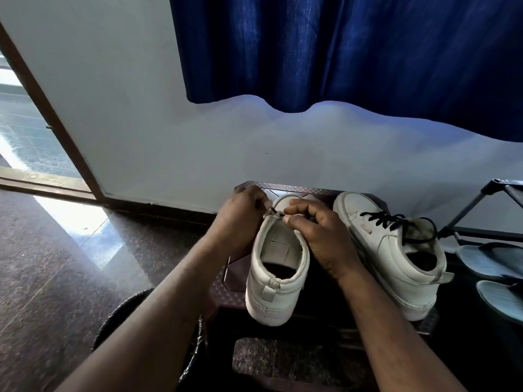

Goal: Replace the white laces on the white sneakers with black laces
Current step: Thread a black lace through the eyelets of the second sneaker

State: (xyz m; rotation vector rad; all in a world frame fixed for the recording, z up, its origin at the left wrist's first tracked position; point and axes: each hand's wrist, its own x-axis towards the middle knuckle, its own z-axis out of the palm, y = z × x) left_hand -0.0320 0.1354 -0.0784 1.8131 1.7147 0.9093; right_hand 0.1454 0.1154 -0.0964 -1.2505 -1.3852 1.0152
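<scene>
A white sneaker (276,281) stands heel toward me on a dark brown stool (294,188). My left hand (240,219) grips its upper left edge, fingers curled at the eyelets. My right hand (319,236) curls over the sneaker's right side and pinches a lace tip at the tongue; the lace itself is mostly hidden. To the right, a second white sneaker (396,253) lies tilted on the stool, with a black lace (396,220) threaded through it and looping loose near its collar.
A white wall and a blue curtain (353,52) are behind the stool. A dark metal rack (481,210) and pale blue sandals (492,261) stand at the right. An open doorway (28,137) is on the left, above a polished stone floor. A dark patterned object (119,312) lies by my left forearm.
</scene>
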